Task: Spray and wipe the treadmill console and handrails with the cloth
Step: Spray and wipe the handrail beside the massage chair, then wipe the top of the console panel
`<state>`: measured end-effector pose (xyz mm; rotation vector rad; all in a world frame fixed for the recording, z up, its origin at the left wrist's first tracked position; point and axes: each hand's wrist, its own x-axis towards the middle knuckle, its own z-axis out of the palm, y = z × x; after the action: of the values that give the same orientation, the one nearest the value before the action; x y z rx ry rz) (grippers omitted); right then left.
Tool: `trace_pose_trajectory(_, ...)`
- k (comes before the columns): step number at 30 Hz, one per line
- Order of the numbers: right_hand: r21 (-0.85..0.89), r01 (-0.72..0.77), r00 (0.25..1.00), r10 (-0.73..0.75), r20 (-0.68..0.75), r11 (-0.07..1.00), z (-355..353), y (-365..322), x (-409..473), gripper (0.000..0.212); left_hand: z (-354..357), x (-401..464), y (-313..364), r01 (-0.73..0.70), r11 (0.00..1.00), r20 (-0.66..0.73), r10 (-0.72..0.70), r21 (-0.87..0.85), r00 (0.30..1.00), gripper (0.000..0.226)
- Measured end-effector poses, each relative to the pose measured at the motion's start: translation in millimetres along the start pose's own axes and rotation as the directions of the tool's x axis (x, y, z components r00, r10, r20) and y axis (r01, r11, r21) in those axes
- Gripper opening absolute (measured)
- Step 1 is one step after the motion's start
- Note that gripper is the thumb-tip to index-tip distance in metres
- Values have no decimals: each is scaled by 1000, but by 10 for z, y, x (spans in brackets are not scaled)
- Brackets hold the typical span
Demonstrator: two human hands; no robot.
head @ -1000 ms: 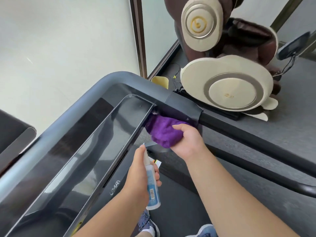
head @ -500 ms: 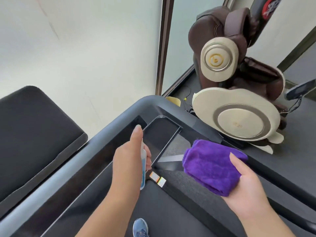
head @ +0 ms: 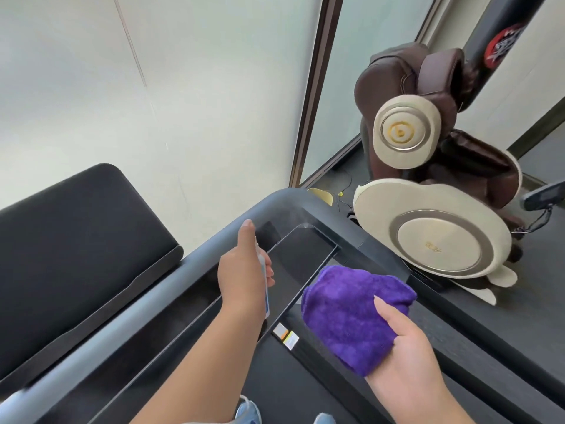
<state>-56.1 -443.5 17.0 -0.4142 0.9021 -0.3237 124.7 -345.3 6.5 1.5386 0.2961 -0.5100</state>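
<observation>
Two hands show over what I take for the treadmill console (head: pixel 305 249): my left hand (head: pixel 243 278) grips the spray bottle (head: pixel 265 289), forefinger stretched along its top, faint mist beyond, while my right hand (head: pixel 409 347), palm up, holds the bunched purple cloth (head: pixel 348 313) just above the console's right edge.

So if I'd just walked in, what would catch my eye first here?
Probably the bright purple cloth, bunched in the right hand at lower right, above the dark treadmill console. Next, the left hand at centre grips a small spray bottle, with a faint mist toward the console's far corner. Behind, at upper right, stands a big brown and cream massage chair.
</observation>
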Motion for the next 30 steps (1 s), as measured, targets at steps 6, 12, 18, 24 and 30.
trace_pose_trajectory(6, 1, 57, 997, -57, 58, 998, -78, -364, 186, 46, 120, -11, -45, 55, 998, -73, -53, 30, 996, 53)
trace_pose_trajectory(12, -90, 26, 997, -20, 68, 996, -81, -747, 538, 47, 277, -140, 8, 45, 997, -122, -38, 55, 992, 55)
trace_pose_trajectory(18, -276, 79, 983, -29, 184, 958, 246, -938, 976, 28, 319, -167, -107, 39, 991, -209, -65, -129, 976, 73)
trace_pose_trajectory(24, -726, 481, 877, -264, 402, 491, 798, -508, 1655, 32, 167, -286, -297, 5, 979, -350, -78, -205, 933, 72)
trace_pose_trajectory(30, -586, 513, 597, -230, 769, -627, 1221, 171, 2326, 76, -176, -532, -486, -60, 967, -499, -75, -249, 864, 68)
